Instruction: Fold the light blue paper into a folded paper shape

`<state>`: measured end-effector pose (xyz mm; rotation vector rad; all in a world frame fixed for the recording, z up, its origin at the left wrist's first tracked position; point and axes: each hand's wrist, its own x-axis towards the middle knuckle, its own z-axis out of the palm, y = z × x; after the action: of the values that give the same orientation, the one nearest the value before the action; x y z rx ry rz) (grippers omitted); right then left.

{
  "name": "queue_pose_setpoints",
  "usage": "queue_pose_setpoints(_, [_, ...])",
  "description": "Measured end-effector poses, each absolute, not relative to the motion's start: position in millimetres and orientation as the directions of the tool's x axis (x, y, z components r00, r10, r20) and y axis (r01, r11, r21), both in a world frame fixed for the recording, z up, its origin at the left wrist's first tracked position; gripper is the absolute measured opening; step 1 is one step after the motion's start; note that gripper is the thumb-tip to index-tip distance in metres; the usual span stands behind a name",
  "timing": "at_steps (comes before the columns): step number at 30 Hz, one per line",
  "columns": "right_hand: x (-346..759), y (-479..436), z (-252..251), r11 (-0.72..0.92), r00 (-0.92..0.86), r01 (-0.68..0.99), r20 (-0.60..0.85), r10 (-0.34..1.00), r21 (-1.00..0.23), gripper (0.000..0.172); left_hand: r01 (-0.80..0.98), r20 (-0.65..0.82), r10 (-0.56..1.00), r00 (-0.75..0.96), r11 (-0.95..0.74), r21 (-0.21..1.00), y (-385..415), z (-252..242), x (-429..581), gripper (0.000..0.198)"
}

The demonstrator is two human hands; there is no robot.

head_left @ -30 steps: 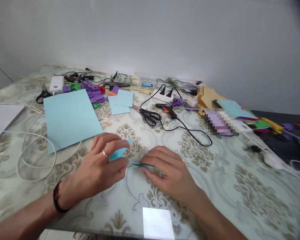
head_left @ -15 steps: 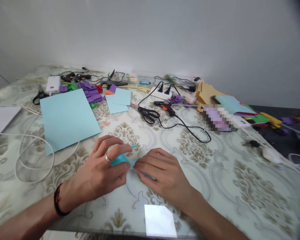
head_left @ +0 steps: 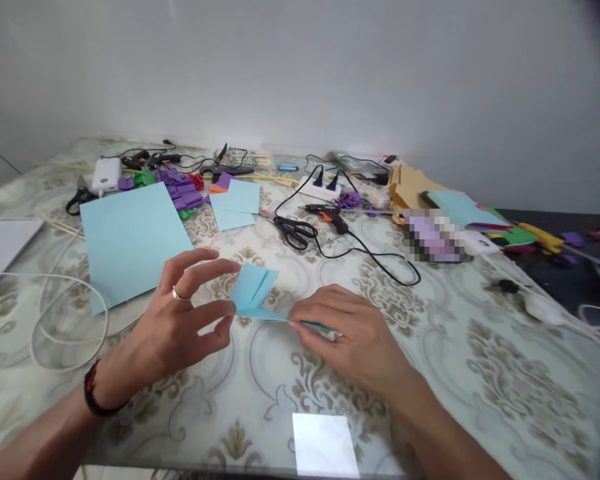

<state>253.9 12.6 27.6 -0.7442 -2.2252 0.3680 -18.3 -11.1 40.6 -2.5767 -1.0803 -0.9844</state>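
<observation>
Between my hands is a small piece of folded light-blue paper (head_left: pixel 253 290), its left part standing up in creased flaps. My right hand (head_left: pixel 343 333) pinches its right end, and a thin edge of the paper shows under the fingers. My left hand (head_left: pixel 193 313), with a ring on one finger, is at the paper's left side with fingers spread and curved. Its fingertips are at the paper's edge; whether they touch it I cannot tell. Behind my left hand lies a large light-blue sheet (head_left: pixel 133 240).
Small light-blue squares (head_left: pixel 235 203) lie behind the folded paper, beside purple folded pieces (head_left: pixel 180 189). Scissors (head_left: pixel 297 232) and a glue gun (head_left: pixel 330 215) with a looping black cord are farther back. A white power strip (head_left: pixel 320 189) stands behind them. A white square (head_left: pixel 325 443) is at the front edge.
My left hand has moved left and its fingers have opened away from the folded paper, whose flaps now show. My right hand has shifted slightly right, still pinching it.
</observation>
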Motion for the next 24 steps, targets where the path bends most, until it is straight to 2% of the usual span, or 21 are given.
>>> queue_pose_setpoints(3, [257.8,14.4,29.4,0.775,-0.548,0.389,0.551,0.629,-0.498,0.010,0.682,0.626,0.584,0.516,-0.723,0.111,-9.7,42.2,-21.0,0.017])
queue_pose_setpoints(7, [260.7,15.8,30.9,0.724,-0.517,0.403,0.513,0.685,-0.560,0.010,0.691,0.608,0.656,0.446,-0.685,0.232,-9.7,44.1,-24.1,0.018])
queue_pose_setpoints(10, [261.0,15.8,31.5,0.670,-0.486,0.425,0.470,0.736,-0.609,0.009,0.684,0.571,0.748,0.338,-0.612,0.398,-10.8,43.1,-24.2,0.017])
queue_pose_setpoints(13, [258.2,13.9,31.2,0.625,-0.478,0.397,0.429,0.766,-0.672,0.009,0.629,0.405,0.872,0.275,-0.482,0.610,-12.9,37.8,-19.1,0.041])
queue_pose_setpoints(15, [254.6,11.7,30.2,0.588,-0.478,0.367,0.396,0.784,-0.721,0.008,0.603,0.304,0.916,0.261,-0.401,0.690,-15.0,33.2,-13.5,0.047])
queue_pose_setpoints(19, [247.3,7.9,27.8,0.509,-0.491,0.319,0.320,0.810,-0.799,0.006,0.611,0.194,0.937,0.292,-0.338,0.715,-19.4,29.2,-5.1,0.018])
queue_pose_setpoints(22, [246.1,7.6,27.3,0.449,-0.490,0.329,0.256,0.833,-0.831,0.003,0.605,0.189,0.944,0.270,-0.319,0.729,-20.4,31.4,-5.9,0.024])
queue_pose_setpoints(24, [247.7,8.5,27.2,0.404,-0.456,0.373,0.214,0.864,-0.835,0.002,0.597,0.226,0.948,0.225,-0.317,0.736,-19.7,33.6,-8.5,0.020])
